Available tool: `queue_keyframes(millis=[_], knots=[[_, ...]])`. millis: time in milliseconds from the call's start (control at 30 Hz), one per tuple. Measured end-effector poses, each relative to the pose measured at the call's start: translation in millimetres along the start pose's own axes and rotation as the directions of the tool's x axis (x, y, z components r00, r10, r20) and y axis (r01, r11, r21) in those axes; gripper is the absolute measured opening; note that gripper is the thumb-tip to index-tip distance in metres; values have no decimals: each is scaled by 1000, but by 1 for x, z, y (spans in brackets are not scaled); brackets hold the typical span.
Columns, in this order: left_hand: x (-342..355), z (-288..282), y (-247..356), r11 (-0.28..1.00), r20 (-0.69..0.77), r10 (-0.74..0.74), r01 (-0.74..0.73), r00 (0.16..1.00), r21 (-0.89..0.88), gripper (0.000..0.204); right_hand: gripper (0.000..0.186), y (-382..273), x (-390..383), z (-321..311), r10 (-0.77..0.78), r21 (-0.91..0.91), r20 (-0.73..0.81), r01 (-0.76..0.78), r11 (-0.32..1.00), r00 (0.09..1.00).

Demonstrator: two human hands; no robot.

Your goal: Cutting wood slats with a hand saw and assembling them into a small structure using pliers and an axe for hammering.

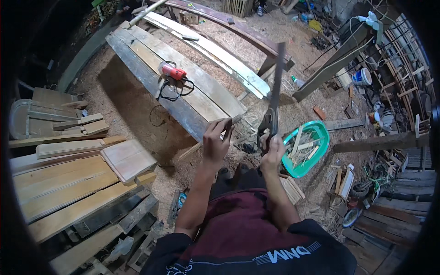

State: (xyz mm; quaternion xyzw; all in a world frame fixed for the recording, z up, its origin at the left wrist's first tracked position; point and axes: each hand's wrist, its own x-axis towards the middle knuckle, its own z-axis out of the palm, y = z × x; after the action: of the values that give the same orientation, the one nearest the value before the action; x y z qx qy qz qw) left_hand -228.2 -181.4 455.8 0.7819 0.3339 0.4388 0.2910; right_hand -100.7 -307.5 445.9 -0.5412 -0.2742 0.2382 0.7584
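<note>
My right hand (272, 155) is closed round the dark handle of a handsaw (277, 85), whose long narrow blade points up and away from me. In front of my body my left hand (216, 141) is closed, with its fingertips pinching a short, thin stick-like piece (236, 119) that looks like wood. The saw and this piece are apart. Just beyond my left hand lies the near end of a plank bench (176, 68). A red power tool (173, 72) with a black cord rests on those planks.
A green plastic basin (326, 137) with wood offcuts stands right of my right hand. Wooden boards (68, 178) and a panel (129, 159) are stacked at the left. A white-topped long board (215, 57) and a wooden post (332, 64) stand farther off. Shavings cover the floor (256, 32).
</note>
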Motion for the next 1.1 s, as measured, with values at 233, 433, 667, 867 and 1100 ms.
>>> queue_keyframes(millis=[233,433,667,867,1100], knots=[[-19,114,-112,993,146,-113,107,983,47,20,28,118,-6,-79,338,-334,-103,-352,874,936],[-45,231,-255,971,375,-108,17,921,240,24,38,239,-1,-143,376,-581,-251,-450,679,892],[-29,309,-337,941,394,-145,4,908,338,23,45,324,53,-164,411,-633,-158,-412,655,898],[-23,334,-355,839,134,-224,121,965,530,58,41,353,69,-147,495,-551,-91,-458,698,864],[-20,360,-380,555,-190,-466,453,864,698,68,35,364,61,-135,476,-528,-54,-429,732,878]])
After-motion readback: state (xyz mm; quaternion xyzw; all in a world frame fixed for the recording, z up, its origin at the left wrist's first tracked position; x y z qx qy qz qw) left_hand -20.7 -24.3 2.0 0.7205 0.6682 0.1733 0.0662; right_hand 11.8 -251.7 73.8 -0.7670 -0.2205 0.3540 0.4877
